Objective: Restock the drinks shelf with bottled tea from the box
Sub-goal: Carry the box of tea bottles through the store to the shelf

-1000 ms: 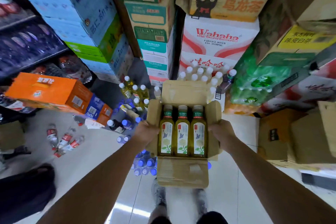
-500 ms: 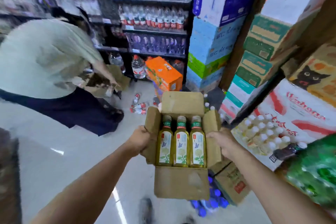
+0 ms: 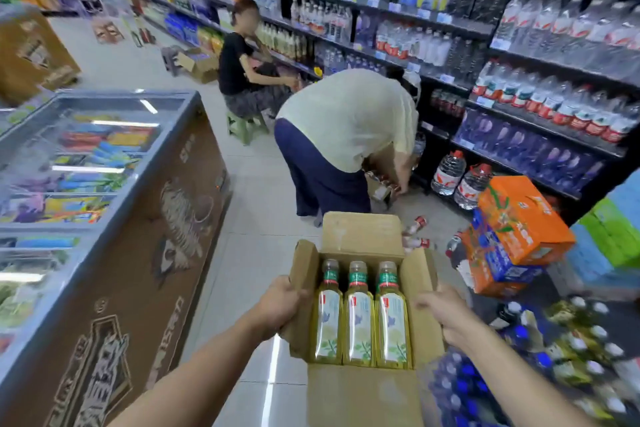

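I hold an open cardboard box (image 3: 360,239) in front of me with both hands. Three bottles of yellow tea (image 3: 358,315) with green neck bands lie side by side in it, caps pointing away from me. My left hand (image 3: 280,305) grips the box's left wall. On the right wall sits my right hand (image 3: 441,312), fingers curled over the edge. The drinks shelves (image 3: 450,31) run along the right side of the aisle, full of bottles.
A person in a pale shirt (image 3: 346,121) bends over a box just ahead beside the shelves. Another person (image 3: 239,62) sits on a green stool farther back. A chest freezer (image 3: 104,184) fills the left. Orange cartons (image 3: 519,218), water jugs (image 3: 460,177) and loose bottles (image 3: 554,340) crowd the floor at right.
My view has swung left from the stacked cartons to the aisle and drinks shelves. The box stays in both hands, and the bent-over person now stands straight ahead.
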`<action>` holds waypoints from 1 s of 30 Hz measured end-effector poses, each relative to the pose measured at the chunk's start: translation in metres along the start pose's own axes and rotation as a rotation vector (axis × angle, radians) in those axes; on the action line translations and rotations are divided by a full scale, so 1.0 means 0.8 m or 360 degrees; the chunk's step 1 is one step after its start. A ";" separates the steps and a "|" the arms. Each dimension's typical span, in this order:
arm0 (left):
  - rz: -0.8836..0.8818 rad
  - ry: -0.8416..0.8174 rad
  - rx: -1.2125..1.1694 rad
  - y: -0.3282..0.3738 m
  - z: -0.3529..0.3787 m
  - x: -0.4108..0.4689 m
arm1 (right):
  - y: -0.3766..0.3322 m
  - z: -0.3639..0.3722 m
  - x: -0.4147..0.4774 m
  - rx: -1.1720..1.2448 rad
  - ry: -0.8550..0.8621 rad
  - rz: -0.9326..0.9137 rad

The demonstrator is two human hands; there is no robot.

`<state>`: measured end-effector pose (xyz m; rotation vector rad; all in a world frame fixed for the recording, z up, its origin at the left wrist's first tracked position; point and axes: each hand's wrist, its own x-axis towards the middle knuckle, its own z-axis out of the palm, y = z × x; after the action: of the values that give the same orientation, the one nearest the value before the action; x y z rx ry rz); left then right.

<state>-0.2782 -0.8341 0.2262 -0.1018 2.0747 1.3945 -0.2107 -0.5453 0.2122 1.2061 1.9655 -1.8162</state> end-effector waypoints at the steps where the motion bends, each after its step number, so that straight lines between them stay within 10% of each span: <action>1: -0.0021 0.0041 -0.0022 -0.006 -0.032 0.002 | -0.014 0.033 0.006 -0.0050 -0.0031 0.0022; 30: -0.0299 0.0919 -0.0430 0.132 -0.648 0.430 | -0.582 0.691 0.408 -0.0676 -0.0714 -0.0218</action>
<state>-0.8299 -1.1389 0.2529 -0.8802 2.2224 1.6518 -0.9360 -0.8657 0.2238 0.4974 2.0455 -1.4493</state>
